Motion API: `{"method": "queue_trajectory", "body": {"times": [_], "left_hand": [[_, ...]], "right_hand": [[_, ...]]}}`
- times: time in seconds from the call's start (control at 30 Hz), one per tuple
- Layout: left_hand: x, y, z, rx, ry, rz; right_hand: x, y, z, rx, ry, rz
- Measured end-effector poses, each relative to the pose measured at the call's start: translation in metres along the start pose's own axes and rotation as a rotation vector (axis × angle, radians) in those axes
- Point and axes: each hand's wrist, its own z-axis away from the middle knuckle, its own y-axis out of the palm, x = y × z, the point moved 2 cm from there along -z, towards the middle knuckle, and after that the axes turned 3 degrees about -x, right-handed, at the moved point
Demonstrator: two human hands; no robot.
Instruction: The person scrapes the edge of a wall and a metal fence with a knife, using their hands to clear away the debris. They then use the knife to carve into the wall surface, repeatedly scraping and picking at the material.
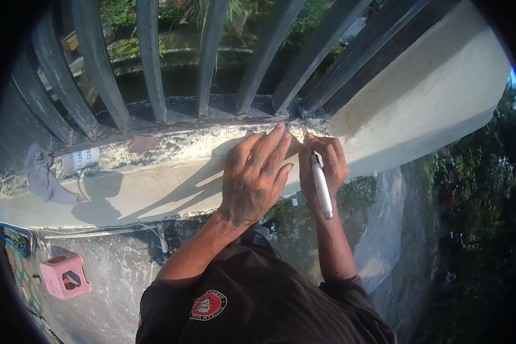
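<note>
My left hand (252,178) lies over the weathered ledge (183,150) with its fingers stretched out, the fingertips reaching close to the foot of the metal railing (206,63). Dark smudges cover its back. Just to the right, my right hand (328,166) is closed around a slim white pen-shaped tool (321,186) with a dark grip. The tool's grey-capped end points back toward me, while its other end is hidden at my fingers. Both hands are close together near the ledge's right end, beside the pale wall post (407,97).
Left along the ledge are a reddish-brown scrap (143,143), a white container with blue lettering (81,160) and a crumpled grey cloth (47,176). Below, a pink stool (65,276) stands on the concrete floor (114,298) near a white pipe (92,233). Greenery shows beyond the bars.
</note>
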Motion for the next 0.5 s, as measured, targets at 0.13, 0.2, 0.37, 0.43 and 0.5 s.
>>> {"method": "queue_trajectory", "body": {"times": [0.13,0.2,0.37,0.43,0.5], "left_hand": [[-0.001,0.0,0.001,0.009,0.051,-0.036],[0.0,-0.002,0.0,0.009,0.053,-0.028],[0.002,-0.003,-0.001,0.01,0.018,0.013],[0.004,-0.003,-0.001,0.017,0.018,0.01],[0.005,-0.004,-0.001,0.029,0.022,0.014]], "right_hand": [[0.001,0.0,-0.006,-0.114,0.04,-0.164],[0.005,-0.01,-0.008,-0.053,0.017,-0.01],[0.004,-0.013,0.002,0.005,-0.05,0.096],[0.002,-0.01,0.002,0.023,-0.034,0.07],[-0.006,-0.007,-0.001,-0.015,0.014,0.015]]}}
